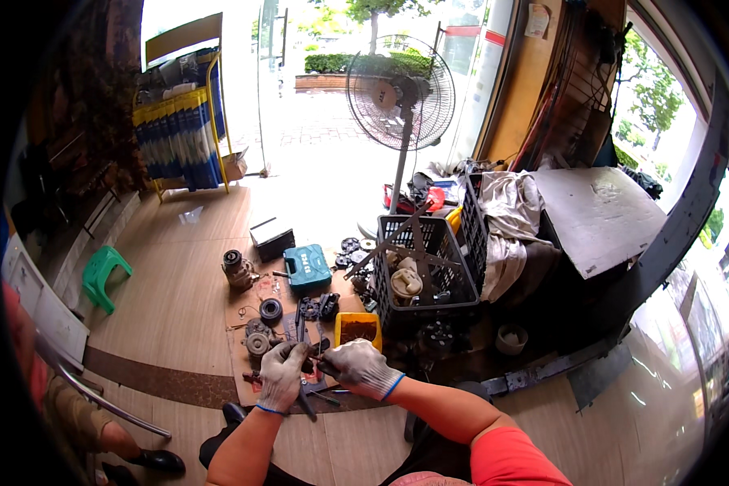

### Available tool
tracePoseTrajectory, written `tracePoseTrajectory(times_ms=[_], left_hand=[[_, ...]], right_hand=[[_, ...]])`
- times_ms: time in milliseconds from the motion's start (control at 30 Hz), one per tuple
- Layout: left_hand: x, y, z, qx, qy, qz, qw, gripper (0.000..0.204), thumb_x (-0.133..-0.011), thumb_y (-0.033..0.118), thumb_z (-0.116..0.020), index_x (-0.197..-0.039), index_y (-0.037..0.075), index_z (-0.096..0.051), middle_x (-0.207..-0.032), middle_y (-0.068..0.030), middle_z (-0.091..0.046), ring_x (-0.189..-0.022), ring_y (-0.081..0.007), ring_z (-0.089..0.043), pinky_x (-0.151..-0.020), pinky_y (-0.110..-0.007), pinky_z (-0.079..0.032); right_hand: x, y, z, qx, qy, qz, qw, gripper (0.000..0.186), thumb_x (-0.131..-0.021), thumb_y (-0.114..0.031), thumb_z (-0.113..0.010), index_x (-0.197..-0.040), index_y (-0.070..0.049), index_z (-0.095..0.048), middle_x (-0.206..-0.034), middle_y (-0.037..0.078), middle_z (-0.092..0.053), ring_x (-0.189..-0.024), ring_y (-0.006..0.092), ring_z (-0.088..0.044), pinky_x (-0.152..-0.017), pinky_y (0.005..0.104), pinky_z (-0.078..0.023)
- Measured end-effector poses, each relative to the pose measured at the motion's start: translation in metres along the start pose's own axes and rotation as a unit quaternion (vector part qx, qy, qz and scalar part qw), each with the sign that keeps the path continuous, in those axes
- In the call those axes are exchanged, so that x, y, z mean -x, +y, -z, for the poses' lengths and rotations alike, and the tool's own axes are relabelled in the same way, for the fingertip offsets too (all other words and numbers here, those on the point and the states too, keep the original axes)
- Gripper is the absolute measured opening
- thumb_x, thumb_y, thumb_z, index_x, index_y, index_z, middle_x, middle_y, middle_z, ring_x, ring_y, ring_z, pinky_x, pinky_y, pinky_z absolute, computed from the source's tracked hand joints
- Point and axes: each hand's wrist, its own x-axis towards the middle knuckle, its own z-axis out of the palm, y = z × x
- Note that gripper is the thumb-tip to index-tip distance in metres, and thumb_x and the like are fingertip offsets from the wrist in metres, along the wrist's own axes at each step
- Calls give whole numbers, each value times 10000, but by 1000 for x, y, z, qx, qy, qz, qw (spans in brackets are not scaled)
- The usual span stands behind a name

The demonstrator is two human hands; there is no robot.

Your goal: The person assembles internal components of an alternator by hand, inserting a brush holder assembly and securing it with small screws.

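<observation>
My left hand (283, 374) and my right hand (358, 368), both in grey knit gloves, are closed close together around small dark pieces too small to make out, over a cardboard sheet (243, 340) on the floor. Just beyond them are a yellow tub (358, 327) of brown grimy contents, a round metal part (257, 344), a dark ring (270, 309) and black parts (321, 306). Dark tool handles (308, 405) lie below my gloves. Farther back sit a teal tool case (306, 266), a greasy mechanical part (236, 270) and an open black box (271, 243).
A black crate (462, 296) of parts stands right of the cardboard, with a standing fan (401, 89) behind. A cloth (510, 202) and board (591, 219) rest farther right. At left are a green stool (105, 275), a yellow rack (178, 138) and another person's leg (113, 437).
</observation>
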Motion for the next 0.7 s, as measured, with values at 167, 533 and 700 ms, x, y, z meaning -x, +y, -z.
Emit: tracePoseTrajectory(times_ms=[167, 533, 700], left_hand=[[-3, -3, -2, 52, 39, 33, 997, 275, -1019, 189, -623, -940, -53, -726, -805, -54, -717, -734, -105, -655, -686, -247, -518], [-2, -8, 19, 293, -226, -30, 928, 223, -1020, 137, -621, -1117, -55, -682, -985, -134, -732, -897, -207, -711, -822, -340, -582], [-2, -4, 12, 198, -156, -29, 967, 261, -989, 210, -688, -1069, -38, -684, -904, -94, -716, -839, -184, -713, -782, -293, -582]], right_hand=[[-1, 7, -8, -136, -1, -18, 991, 189, -935, -278, -637, -943, -101, -705, -792, 122, -704, -739, 312, -701, -678, 423, -545], [4, 0, 30, -560, -185, -97, 802, 342, -971, -372, -712, -962, -30, -728, -793, -19, -653, -736, 61, -583, -639, 252, -469], [2, 7, 27, -402, -183, -62, 895, 320, -975, -304, -682, -1076, -3, -723, -837, 73, -698, -743, 110, -601, -718, 296, -505]])
